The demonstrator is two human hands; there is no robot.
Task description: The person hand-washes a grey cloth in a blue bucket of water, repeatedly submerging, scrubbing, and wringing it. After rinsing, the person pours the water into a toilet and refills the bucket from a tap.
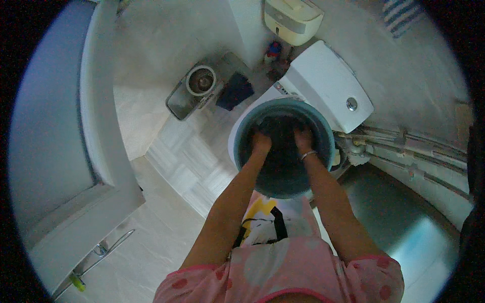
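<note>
A round blue-grey basin (284, 192) rests over the bowl of a white toilet (329, 81), directly in front of me. Inside it lies a dark mass (282, 151), which looks like wet cloth, though the dim light hides its detail. My left hand (261, 141) reaches into the left part of the basin, its fingers lost against the dark contents. On the other side, my right hand (303, 139) is down in the basin too, with a bracelet (308, 154) at the wrist. Whether either hand grips the dark mass is not visible.
A grey bin (176, 106) with a round white-rimmed container (201, 80) on top stands beyond, left. Near it is a dark-blue cloth-like item (235, 91). Pipes (416, 151) run along the right wall. A door (98, 113) stands at left; a cream wall box (293, 21) hangs above.
</note>
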